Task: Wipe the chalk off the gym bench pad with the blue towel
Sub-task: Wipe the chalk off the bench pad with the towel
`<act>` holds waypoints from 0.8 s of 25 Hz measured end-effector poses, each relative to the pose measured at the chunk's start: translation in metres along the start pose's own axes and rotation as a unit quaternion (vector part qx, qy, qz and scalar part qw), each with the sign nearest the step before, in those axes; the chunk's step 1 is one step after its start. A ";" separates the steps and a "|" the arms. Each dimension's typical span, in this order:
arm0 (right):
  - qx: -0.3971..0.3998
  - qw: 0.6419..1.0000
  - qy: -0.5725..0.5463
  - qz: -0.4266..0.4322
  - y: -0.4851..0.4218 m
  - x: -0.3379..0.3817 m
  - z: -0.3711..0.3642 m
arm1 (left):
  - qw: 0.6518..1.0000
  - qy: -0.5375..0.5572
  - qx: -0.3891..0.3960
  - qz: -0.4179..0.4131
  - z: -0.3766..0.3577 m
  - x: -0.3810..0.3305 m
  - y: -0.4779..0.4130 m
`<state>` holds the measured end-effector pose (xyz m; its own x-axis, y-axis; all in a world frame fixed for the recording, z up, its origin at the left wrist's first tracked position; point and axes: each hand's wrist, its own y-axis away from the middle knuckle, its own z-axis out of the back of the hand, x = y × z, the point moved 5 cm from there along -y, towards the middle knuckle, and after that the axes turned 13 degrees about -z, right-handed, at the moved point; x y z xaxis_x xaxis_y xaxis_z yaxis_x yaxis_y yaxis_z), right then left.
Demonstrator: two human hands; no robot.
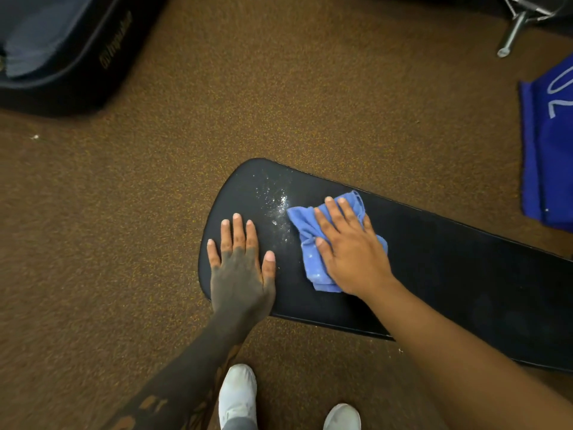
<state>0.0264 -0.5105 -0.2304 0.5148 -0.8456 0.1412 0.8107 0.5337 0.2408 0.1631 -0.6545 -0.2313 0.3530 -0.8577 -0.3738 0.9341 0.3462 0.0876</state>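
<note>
A black gym bench pad [434, 259] runs from the centre toward the lower right, its rounded end at the left. White chalk [276, 203] is scattered near that end. The crumpled blue towel [305, 225] lies just right of the chalk, dotted with white specks. My right hand [350, 246] presses flat on the towel, fingers spread over it. My left hand [240, 265] rests flat on the pad's rounded end, fingers apart, holding nothing, left of the chalk.
The floor is brown speckled rubber [124, 243]. A dark padded piece of equipment [62, 51] lies at the top left. A blue cloth [548, 150] hangs at the right edge, a metal leg [511, 32] above it. My two light shoes [237, 395] stand below the pad.
</note>
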 end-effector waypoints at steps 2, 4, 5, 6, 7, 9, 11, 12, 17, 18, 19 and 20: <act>-0.014 0.999 0.008 -0.034 -0.011 -0.009 0.002 | 1.000 -0.017 0.012 -0.011 0.001 0.003 -0.001; -0.025 0.994 -0.004 -0.104 -0.035 -0.002 0.005 | 1.000 -0.017 0.016 -0.014 0.004 0.004 -0.001; -0.029 0.990 -0.012 -0.137 -0.050 0.006 0.006 | 1.000 -0.013 0.016 -0.014 0.004 0.005 -0.001; -0.029 0.986 -0.015 -0.161 -0.063 0.015 0.008 | 1.000 -0.008 0.016 -0.013 0.004 0.004 -0.001; -0.029 0.985 -0.013 -0.171 -0.073 0.025 0.009 | 1.000 -0.006 0.016 -0.011 0.004 0.005 0.000; -0.035 0.988 -0.004 -0.147 -0.077 0.042 0.010 | 1.000 -0.004 0.015 -0.010 0.004 0.005 0.000; -0.035 0.997 -0.002 -0.075 -0.062 0.052 0.008 | 1.000 -0.007 0.013 -0.011 0.004 0.005 0.000; -0.031 0.999 -0.002 -0.036 -0.052 0.052 0.007 | 1.000 -0.009 0.013 -0.012 0.004 0.005 0.000; -0.022 0.998 0.029 -0.053 -0.059 0.023 0.012 | 1.000 -0.005 0.016 -0.017 0.004 0.005 0.000; -0.027 0.995 0.024 -0.091 -0.071 0.025 0.013 | 1.000 -0.001 0.015 -0.017 0.005 0.005 0.000; -0.030 0.992 0.013 -0.123 -0.083 0.033 0.014 | 1.000 0.009 0.010 -0.017 0.005 0.005 0.001; -0.028 0.990 0.001 -0.137 -0.091 0.047 0.014 | 1.000 0.024 0.002 -0.018 0.006 0.006 0.001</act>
<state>-0.0275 -0.5989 -0.2324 0.2741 -0.9586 0.0767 0.9342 0.2843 0.2153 0.1667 -0.6613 -0.2276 0.3155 -0.8504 -0.4211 0.9465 0.3136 0.0758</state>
